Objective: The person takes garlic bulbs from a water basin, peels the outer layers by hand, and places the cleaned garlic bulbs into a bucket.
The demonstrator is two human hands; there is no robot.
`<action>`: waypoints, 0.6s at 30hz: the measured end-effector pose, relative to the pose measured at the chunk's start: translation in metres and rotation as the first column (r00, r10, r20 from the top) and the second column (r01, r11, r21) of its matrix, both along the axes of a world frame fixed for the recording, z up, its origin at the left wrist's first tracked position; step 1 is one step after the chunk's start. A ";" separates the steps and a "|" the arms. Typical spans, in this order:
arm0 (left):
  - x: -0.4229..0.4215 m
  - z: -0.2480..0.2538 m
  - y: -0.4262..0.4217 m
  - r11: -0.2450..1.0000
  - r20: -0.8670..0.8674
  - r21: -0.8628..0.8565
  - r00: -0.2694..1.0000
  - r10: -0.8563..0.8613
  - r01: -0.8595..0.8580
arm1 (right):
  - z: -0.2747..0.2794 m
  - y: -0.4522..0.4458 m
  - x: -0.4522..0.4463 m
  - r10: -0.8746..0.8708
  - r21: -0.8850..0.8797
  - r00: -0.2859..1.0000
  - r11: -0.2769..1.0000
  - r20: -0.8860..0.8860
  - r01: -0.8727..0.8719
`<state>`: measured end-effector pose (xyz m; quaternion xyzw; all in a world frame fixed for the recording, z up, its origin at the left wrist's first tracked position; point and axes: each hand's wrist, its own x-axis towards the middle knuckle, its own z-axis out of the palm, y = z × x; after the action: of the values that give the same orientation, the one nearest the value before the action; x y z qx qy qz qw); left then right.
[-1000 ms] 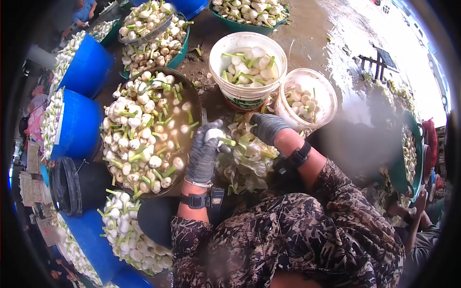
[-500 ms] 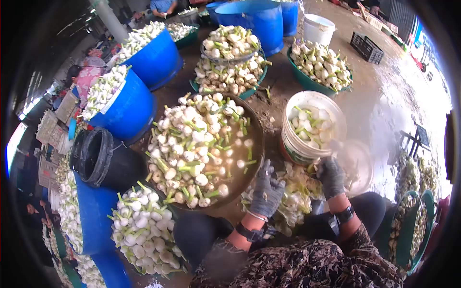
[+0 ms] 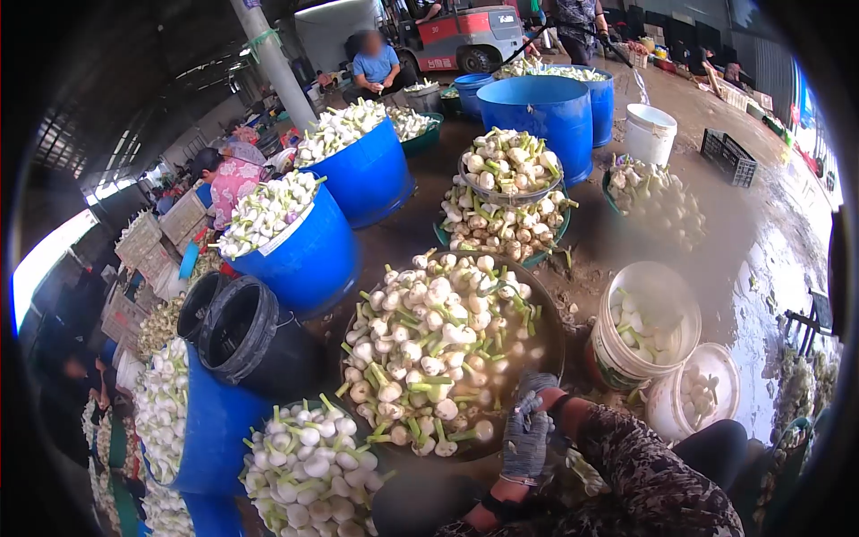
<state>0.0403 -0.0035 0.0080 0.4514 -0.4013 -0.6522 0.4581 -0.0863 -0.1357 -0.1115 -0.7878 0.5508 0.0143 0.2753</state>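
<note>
My left hand (image 3: 524, 446), in a grey glove, is raised at the near right rim of a wide basin (image 3: 557, 336). Its fingers are curled together; what they hold, if anything, is too small to make out. Close behind it, my right hand (image 3: 539, 385), also gloved, reaches across to the basin's edge, its fingers blurred and partly hidden. Garlic bulbs (image 3: 434, 336) with short green stems are heaped in the basin's brownish water. Right of my hands stands a white bucket (image 3: 598, 351) with peeled bulbs inside, beside a smaller white tub (image 3: 664, 404) holding a few more.
Trimmed garlic (image 3: 313, 470) is piled at my near left, beside black buckets (image 3: 268, 336). Blue tubs (image 3: 309, 255) full of garlic line the left. Further back are a black crate (image 3: 727, 158), a seated person (image 3: 376, 70) and a forklift (image 3: 461, 40). The floor at right is wet.
The view has tilted up, bringing the forklift into sight. My right hand has moved left from beside the bucket to the basin's rim. My left hand's fingers have curled.
</note>
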 end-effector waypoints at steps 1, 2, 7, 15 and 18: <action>-0.001 -0.001 -0.001 0.995 -0.075 -0.072 0.995 0.064 -0.069 | -0.006 -0.006 -0.002 0.153 0.014 0.988 0.988 0.016 -0.153; -0.001 -0.002 -0.001 0.995 -0.078 -0.073 0.995 0.064 -0.069 | -0.014 -0.009 -0.001 0.143 0.050 0.983 0.987 0.117 -0.150; 0.001 -0.005 -0.005 0.969 -0.025 -0.197 0.989 0.144 -0.147 | -0.017 0.011 0.010 -0.103 0.202 0.911 0.979 0.400 0.022; -0.005 -0.007 -0.014 0.987 -0.144 0.158 0.989 0.039 -0.016 | 0.150 0.114 -0.036 -0.260 -0.020 0.650 0.920 0.714 0.391; -0.016 -0.026 -0.007 0.930 -0.196 -0.008 0.912 -0.361 0.366 | 0.162 0.154 -0.059 -0.222 -0.205 0.665 0.841 0.713 0.500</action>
<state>0.0248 -0.0102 -0.0177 0.3097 -0.4223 -0.7725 0.3592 -0.1457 0.0187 0.0503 -0.6495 0.5556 -0.4308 0.2897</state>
